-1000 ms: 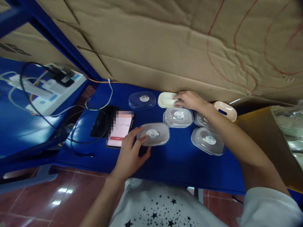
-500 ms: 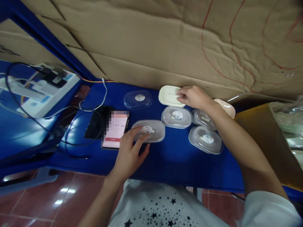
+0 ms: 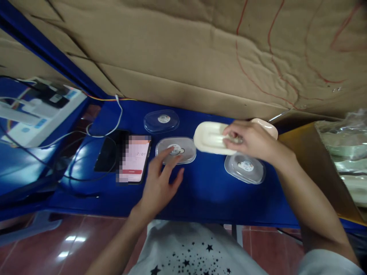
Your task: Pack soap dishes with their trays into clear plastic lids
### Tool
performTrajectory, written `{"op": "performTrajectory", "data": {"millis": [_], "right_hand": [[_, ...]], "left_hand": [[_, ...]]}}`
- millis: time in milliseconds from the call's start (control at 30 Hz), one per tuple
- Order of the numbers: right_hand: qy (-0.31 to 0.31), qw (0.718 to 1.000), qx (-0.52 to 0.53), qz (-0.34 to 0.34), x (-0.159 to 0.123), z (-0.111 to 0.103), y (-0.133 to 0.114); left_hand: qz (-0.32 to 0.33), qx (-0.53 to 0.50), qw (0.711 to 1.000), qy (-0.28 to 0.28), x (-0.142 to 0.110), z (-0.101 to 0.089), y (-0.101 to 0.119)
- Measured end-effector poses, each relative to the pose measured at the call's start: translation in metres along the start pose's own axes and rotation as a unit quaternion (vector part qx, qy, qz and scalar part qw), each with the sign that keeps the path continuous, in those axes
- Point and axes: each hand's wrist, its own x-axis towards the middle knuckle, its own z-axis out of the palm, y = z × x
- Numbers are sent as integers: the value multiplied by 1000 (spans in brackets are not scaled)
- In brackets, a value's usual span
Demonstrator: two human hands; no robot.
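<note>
A cream oval dish (image 3: 210, 136) with a raised bar along its middle is raised above the blue table, pinched at its right end by my right hand (image 3: 252, 139). It covers part of what lies below, including at least one clear lid. My left hand (image 3: 160, 175) is open, its spread fingertips resting on or just over a clear lid (image 3: 187, 151) with a round label. Another clear lid (image 3: 248, 172) with a label lies below my right hand. Farther back, a third labelled clear lid (image 3: 155, 122) lies by itself.
A phone (image 3: 133, 160) with a lit screen lies left of my left hand, beside a dark device (image 3: 100, 158) and cables. A pinkish dish (image 3: 266, 128) sits behind my right hand. An open cardboard box (image 3: 304, 164) holds wrapped dishes on the right; a power strip (image 3: 54, 118) is at left.
My right hand has lifted the cream dish off the table and brought it nearer, over the lids. My left hand stays at its lid. The view has shifted slightly.
</note>
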Motion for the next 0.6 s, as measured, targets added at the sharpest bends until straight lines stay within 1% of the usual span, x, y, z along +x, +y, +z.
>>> {"op": "performTrajectory", "data": {"millis": [33,67,100,133,200,233,267,300,333,367,400,433,467,533,600], "right_hand": [[-8,1000,0,-23,-12,5,-17],[-22,999,-5,-42,-24,13,-35],[-36,998,-15,-55,-36,23,-52],[-48,997,-24,-64,-46,33,-68],[-71,995,-25,-67,-65,50,-89],[-76,995,-12,-68,-74,55,-91],[-71,995,6,-65,-81,56,-87],[-56,997,23,-54,-88,53,-76],[-31,998,37,-33,-95,47,-59],[5,999,33,2,-101,39,-38],[46,997,8,59,-107,30,-12],[80,989,-23,122,-112,22,14],[104,978,-57,171,-116,16,40],[102,971,-76,201,-122,10,85],[83,969,-84,219,-126,15,112]], "left_hand": [[-30,-74,997,-8,-4,3,10],[-65,-153,986,-26,-9,6,20],[-92,-211,972,-38,-14,9,28],[-108,-239,963,-55,-20,13,35],[-115,-235,961,-85,-30,19,41],[-110,-216,966,-94,-34,22,41],[-103,-197,970,-100,-39,24,39],[-97,-184,972,-105,-42,25,37],[-92,-175,974,-108,-45,25,34],[-89,-167,976,-111,-48,25,31],[-88,-159,977,-115,-50,24,28],[-87,-150,978,-120,-52,23,25],[-84,-139,979,-123,-53,21,23],[-77,-118,981,-130,-55,17,21],[-74,-102,981,-147,-56,13,19]]}}
